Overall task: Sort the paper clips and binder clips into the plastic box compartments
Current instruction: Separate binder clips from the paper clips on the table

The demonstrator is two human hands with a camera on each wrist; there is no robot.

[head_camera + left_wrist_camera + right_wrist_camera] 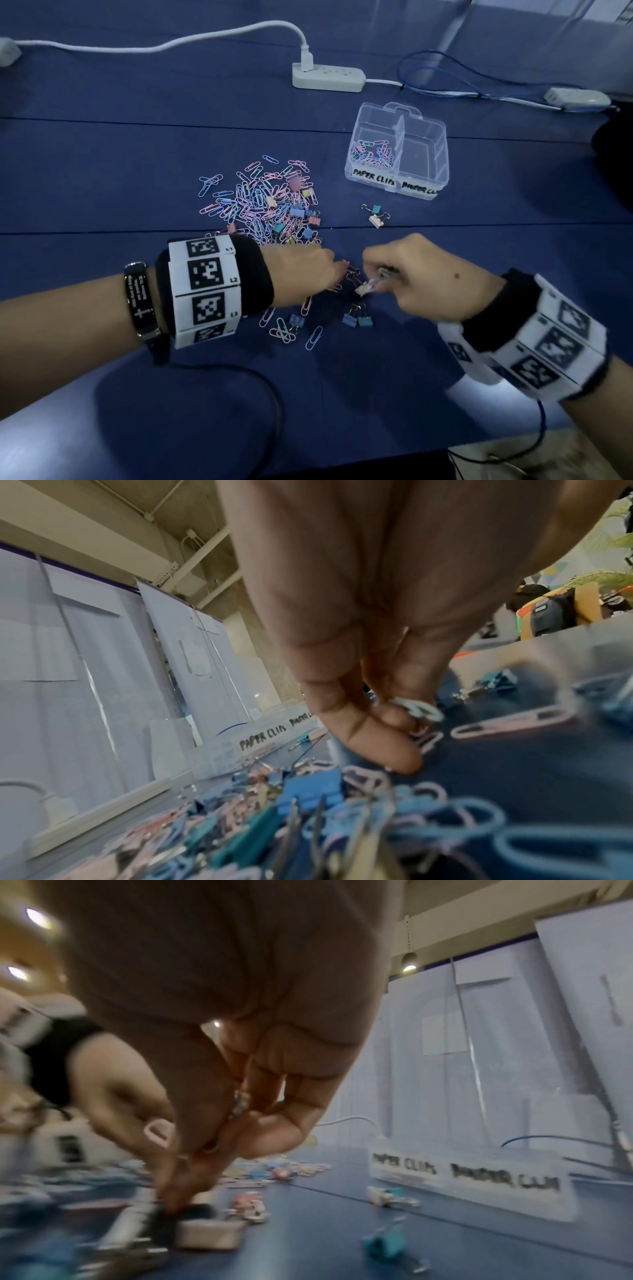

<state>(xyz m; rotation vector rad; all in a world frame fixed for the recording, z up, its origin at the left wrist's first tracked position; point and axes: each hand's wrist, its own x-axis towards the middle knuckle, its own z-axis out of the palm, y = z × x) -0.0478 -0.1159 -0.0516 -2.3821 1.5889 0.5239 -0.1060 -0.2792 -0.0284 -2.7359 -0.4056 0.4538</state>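
You see clear plastic two-compartment box (397, 178) with black handwritten labels on front wall: "PAPER CLIPS" under left compartment, "BINDER CLI…" under right, end cut off. White marker band on your left wrist (205, 291) reads "L1", "L2", "L3" beside square codes. Black bracelet (140, 301) lettering too small to read.

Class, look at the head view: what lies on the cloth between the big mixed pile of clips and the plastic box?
Two binder clips, a teal one and a pale pink one, lie between the pile and the box; the head view shows it.
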